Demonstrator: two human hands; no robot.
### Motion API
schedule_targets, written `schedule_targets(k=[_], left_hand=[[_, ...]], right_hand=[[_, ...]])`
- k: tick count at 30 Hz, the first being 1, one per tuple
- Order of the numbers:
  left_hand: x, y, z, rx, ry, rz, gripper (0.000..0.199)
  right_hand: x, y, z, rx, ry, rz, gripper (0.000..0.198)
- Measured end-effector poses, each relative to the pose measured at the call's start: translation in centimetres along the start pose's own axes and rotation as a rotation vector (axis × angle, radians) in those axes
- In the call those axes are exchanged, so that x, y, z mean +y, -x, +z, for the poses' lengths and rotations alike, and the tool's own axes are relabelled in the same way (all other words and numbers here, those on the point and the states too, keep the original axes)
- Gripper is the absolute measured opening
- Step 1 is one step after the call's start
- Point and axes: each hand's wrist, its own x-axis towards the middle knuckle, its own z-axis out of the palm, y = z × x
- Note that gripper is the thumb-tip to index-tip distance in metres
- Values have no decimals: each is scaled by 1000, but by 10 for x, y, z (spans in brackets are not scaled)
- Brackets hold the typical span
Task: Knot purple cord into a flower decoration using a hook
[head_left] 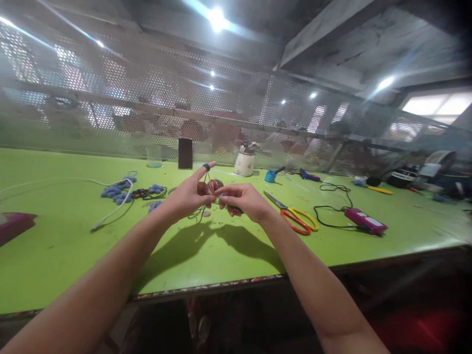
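Observation:
Above the green table, my left hand [188, 195] pinches a small piece of orange-red yarn work between thumb and fingers. Its index finger points up with a dark band around it, and a strand of yarn [207, 174] runs from that finger down to the pinch. Close against it, my right hand [246, 197] is closed in a pinch on what looks like a crochet hook [236, 210]. Most of that hook is hidden by the fingers. Just behind the fingertips sits a multicoloured yarn ball [215, 185]. Loose dark strands [199, 215] lie beneath the hands.
Scissors [295, 216] with red and yellow handles lie right of my hands. Blue pompom-like pieces [120, 191] and a white cable [114, 215] are at left. Behind stand a dark phone-like slab [185, 154], a clear cup [154, 157] and a white bottle [244, 162]. A purple box [366, 220] is right.

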Motion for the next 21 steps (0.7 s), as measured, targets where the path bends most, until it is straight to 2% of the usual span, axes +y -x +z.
schedule_targets(k=[6,12,14,17,21], left_hand=[[1,1,4,15,-55,36,92],[3,4,11,167,-395,173,74],[4,5,15,201,-423,206,67],[4,3,17,260,-237,196,67],[7,1,9,241,185,24,78]], right_hand=[[1,-1,5,61,-56,32,29],[2,-2,12,136,-223,66,39],[3,-2,14,149,-288,63,40],[2,-2,16,169,-348,29,39],[-2,-1,17,176,-363,-40,34]])
